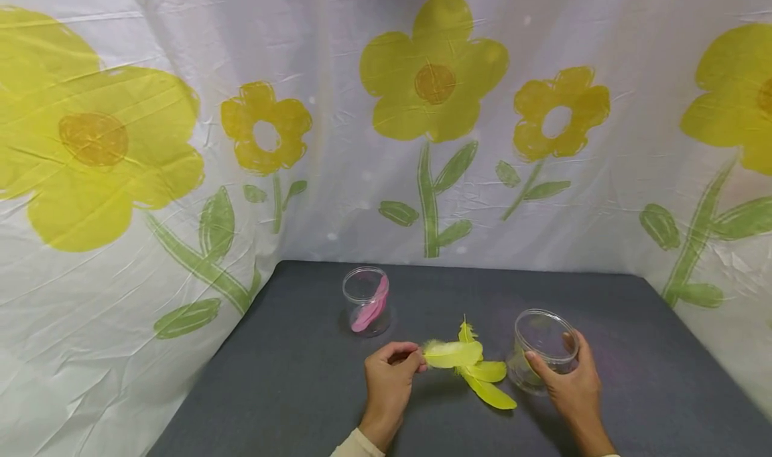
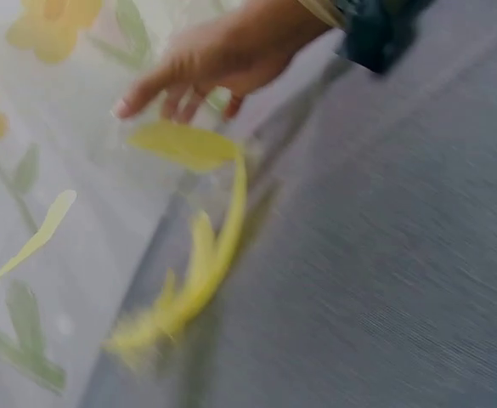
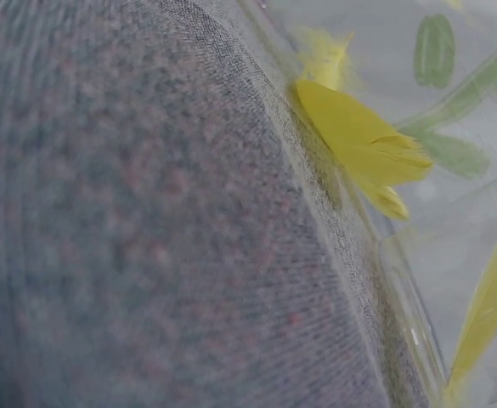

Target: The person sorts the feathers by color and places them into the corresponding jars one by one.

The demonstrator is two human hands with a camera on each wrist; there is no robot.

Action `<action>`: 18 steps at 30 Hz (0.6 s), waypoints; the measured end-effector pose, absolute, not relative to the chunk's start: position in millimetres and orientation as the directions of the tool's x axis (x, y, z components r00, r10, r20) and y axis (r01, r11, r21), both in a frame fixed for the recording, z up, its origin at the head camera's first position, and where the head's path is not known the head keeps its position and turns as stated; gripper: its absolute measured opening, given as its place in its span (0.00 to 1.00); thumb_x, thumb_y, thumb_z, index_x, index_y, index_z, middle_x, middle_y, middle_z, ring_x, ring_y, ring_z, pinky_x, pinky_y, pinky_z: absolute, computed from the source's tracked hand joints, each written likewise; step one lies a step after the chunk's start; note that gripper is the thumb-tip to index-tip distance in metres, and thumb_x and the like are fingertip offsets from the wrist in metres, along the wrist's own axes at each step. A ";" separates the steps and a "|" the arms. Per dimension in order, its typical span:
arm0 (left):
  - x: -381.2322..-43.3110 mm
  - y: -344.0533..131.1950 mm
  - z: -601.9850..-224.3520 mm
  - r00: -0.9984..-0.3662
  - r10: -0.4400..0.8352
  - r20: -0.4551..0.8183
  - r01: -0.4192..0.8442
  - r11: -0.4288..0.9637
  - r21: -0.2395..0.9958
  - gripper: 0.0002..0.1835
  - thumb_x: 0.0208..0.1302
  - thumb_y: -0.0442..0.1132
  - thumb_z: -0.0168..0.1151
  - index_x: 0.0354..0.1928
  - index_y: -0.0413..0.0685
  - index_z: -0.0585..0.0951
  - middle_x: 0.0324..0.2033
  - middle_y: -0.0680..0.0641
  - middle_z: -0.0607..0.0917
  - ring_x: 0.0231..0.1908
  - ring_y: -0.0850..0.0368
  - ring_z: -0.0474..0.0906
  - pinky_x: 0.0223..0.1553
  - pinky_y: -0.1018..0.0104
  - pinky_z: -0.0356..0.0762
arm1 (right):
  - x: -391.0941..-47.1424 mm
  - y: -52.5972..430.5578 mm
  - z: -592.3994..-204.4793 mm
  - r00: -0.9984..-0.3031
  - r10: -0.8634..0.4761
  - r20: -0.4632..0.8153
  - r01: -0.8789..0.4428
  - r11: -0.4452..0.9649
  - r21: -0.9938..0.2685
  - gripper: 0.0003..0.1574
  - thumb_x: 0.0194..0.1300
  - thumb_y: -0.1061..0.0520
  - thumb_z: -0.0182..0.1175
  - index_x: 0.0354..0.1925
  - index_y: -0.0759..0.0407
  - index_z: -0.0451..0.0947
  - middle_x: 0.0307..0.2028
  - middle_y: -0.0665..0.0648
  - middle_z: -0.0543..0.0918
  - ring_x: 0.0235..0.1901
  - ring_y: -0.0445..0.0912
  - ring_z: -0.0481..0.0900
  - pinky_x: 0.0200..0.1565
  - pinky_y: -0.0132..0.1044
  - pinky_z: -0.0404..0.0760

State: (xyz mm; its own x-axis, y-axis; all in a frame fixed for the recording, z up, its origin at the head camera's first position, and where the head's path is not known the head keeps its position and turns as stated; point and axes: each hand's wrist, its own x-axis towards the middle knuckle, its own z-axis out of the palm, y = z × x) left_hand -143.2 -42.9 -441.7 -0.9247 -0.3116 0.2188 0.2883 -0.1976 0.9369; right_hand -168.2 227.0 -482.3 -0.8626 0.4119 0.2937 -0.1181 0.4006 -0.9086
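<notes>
My left hand (image 1: pixel 389 383) pinches a yellow feather (image 1: pixel 452 354) by its fluffy pale end, the blade pointing right. Under and beyond that feather lie several more yellow feathers (image 1: pixel 490 395), fanned out on the dark table. My right hand (image 1: pixel 573 383) holds a clear plastic cup (image 1: pixel 545 336) round its side, thumb at the front and fingers behind. Through the clear plastic in the right wrist view, a yellow feather (image 3: pixel 486 310) shows. The left wrist view is blurred, with loose yellow feathers (image 2: pixel 197 289) curving across its middle.
A second clear cup (image 1: pixel 351 303), with pink feathers (image 1: pixel 370 306) leaning inside, stands toward the back left. The dark table (image 1: pixel 277 376) meets a white cloth backdrop (image 1: pixel 338 196) printed with yellow flowers, which hangs behind and along both sides.
</notes>
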 end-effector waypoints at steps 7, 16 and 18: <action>-155.9 -18.8 -410.0 -0.921 -0.247 0.303 0.353 -0.198 0.914 0.03 0.53 0.21 0.67 0.30 0.30 0.83 0.24 0.39 0.83 0.23 0.44 0.82 0.29 0.57 0.82 | -168.6 226.1 -482.7 -0.859 0.415 0.300 -0.119 0.407 -0.906 0.64 0.48 0.54 0.78 0.73 0.62 0.51 0.65 0.69 0.66 0.64 0.64 0.62 0.62 0.56 0.60; -169.7 5.9 -397.1 -0.930 -0.158 0.331 0.358 -0.193 0.914 0.03 0.55 0.25 0.67 0.32 0.31 0.84 0.26 0.42 0.83 0.26 0.42 0.82 0.31 0.58 0.83 | -166.3 228.5 -480.3 -0.875 0.395 0.280 -0.104 0.412 -0.905 0.65 0.48 0.51 0.77 0.73 0.60 0.50 0.66 0.68 0.65 0.65 0.63 0.60 0.61 0.58 0.59; -172.3 10.6 -395.1 -0.937 -0.138 0.322 0.344 -0.186 0.920 0.03 0.56 0.26 0.67 0.33 0.31 0.84 0.26 0.42 0.83 0.26 0.44 0.82 0.31 0.59 0.83 | -166.3 229.1 -479.7 -0.878 0.392 0.276 -0.101 0.411 -0.906 0.65 0.48 0.51 0.77 0.74 0.60 0.50 0.66 0.67 0.65 0.65 0.62 0.60 0.61 0.58 0.58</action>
